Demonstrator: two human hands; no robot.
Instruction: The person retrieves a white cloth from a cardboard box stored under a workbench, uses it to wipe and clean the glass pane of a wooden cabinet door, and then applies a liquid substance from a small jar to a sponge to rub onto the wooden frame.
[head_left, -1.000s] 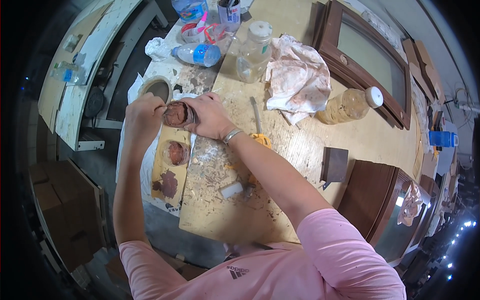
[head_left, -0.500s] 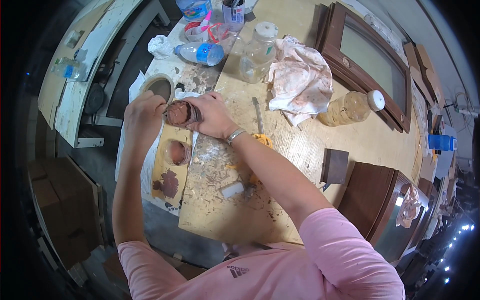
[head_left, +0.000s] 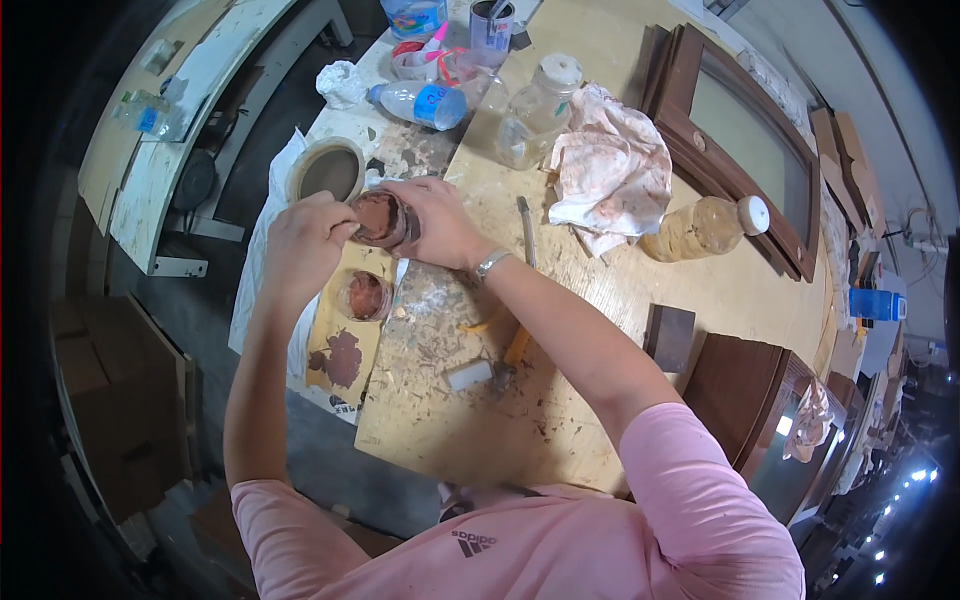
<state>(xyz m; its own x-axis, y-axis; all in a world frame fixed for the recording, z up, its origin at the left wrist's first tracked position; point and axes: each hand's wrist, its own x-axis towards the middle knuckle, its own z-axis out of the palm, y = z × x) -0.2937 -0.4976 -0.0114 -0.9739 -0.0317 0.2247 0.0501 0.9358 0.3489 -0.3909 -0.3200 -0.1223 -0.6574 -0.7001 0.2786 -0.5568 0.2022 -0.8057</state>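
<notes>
Jar (head_left: 381, 219) of brown-red paste sits tipped between both hands, over the workbench (head_left: 560, 330) — right hand (head_left: 437, 222) wraps around it, left hand (head_left: 303, 240) pinches its rim. Its lid (head_left: 365, 296) lies just below, on cardboard (head_left: 345, 335).

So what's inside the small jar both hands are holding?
The jar is full of reddish-brown paste up to the rim. The right hand wraps its side and the left hand has fingers at the rim, so its lower part and bottom are hidden.
</notes>
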